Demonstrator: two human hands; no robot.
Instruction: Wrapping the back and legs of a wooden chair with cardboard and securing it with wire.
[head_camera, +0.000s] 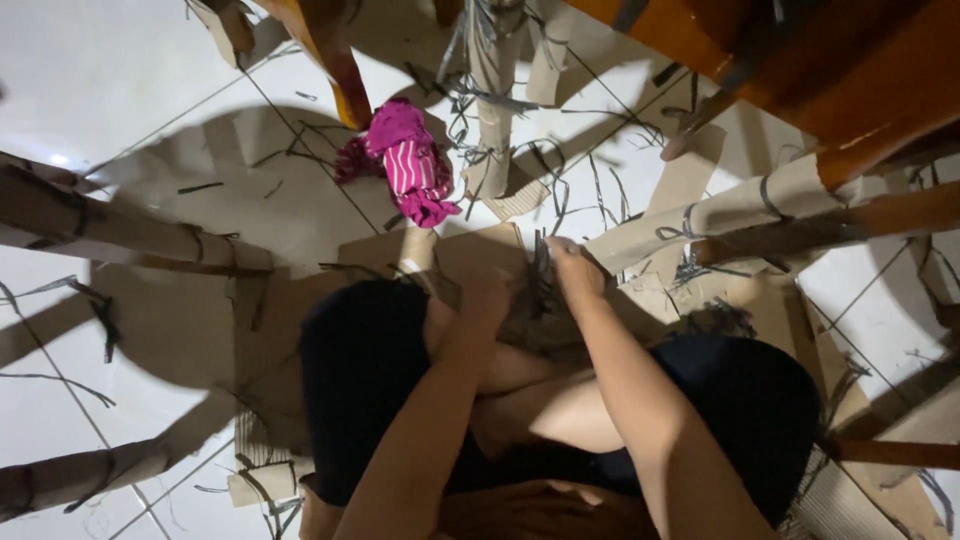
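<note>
Seen from above, the person sits on sheets of cardboard (200, 330) spread over a white tiled floor (100, 80), knees in dark shorts. The left hand (485, 295) presses on a folded cardboard piece (520, 310) between the knees; the right hand (568, 262) grips it beside a bundle of dark strapping (542, 270), though blur hides the fingers. A pink striped cloth (412, 165) lies near an orange wooden furniture leg (330, 55). Cardboard-wrapped legs (700, 215) bound with straps lie around.

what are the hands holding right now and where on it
Both hands, left and right, grip a piece of brown cardboard near its top edge; the exact finger hold is blurred.
</note>
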